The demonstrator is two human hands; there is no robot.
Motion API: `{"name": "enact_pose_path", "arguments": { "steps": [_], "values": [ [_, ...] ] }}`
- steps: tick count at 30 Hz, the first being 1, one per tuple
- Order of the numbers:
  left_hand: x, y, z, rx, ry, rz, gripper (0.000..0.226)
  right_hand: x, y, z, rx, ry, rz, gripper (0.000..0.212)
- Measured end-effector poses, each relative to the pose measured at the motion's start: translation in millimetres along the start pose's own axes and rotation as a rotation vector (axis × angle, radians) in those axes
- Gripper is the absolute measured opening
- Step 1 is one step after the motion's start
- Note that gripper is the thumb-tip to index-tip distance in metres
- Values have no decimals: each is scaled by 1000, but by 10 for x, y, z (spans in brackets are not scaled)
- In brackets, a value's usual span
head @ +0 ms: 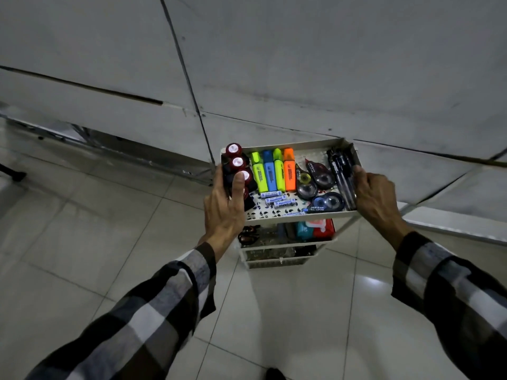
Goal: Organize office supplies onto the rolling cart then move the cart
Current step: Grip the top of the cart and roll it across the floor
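White plastic rolling cart [288,215] w/ highlighters, pens on top tier; left hand [223,207] & right hand [377,198] grip its side edges, both closed on rim

The top tray [290,149] of the cart holds four highlighters [274,171] in a row along its far edge: two yellow, one blue, one orange. Along the left edge stand dark red-capped rolls [237,163]; three caps show plainly and a fourth is partly hidden behind a thumb. Three correction tape dispensers [318,175] lie right of centre, one of them blue. Near the front edge lie about four small batteries [277,200]. A bundle of dark pens [343,174] lies along the right edge, its count unclear. Two hands [225,212] are in view.
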State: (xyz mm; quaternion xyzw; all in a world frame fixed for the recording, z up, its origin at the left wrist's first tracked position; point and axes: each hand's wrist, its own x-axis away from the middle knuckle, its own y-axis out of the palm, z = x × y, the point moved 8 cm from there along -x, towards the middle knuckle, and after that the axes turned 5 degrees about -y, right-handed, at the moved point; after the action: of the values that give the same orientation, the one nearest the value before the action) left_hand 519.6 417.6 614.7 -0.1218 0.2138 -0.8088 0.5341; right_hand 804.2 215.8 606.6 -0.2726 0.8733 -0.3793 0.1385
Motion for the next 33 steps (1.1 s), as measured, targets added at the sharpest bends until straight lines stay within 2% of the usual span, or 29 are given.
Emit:
{"name": "enact_pose_path", "arguments": {
  "steps": [5,11,16,23,28,33],
  "values": [
    [-237,382,188,-13,39,-70,107,-64,-270,230,55,19,93,74],
    [-641,726,534,-36,138,-162,101,-130,-409,521,6,177,184,72],
    [-880,800,644,-13,177,-189,99,-265,-377,445,-5,164,182,71],
    [-1191,884,597,40,134,-175,107,-653,-339,331,13,146,173,76],
    [-1466,1044,695,4,113,-198,105,-928,-380,284,51,148,173,73],
    [-1657,1180,746,-22,140,-225,114,-1002,-359,411,41,178,196,74]
  ]
}}
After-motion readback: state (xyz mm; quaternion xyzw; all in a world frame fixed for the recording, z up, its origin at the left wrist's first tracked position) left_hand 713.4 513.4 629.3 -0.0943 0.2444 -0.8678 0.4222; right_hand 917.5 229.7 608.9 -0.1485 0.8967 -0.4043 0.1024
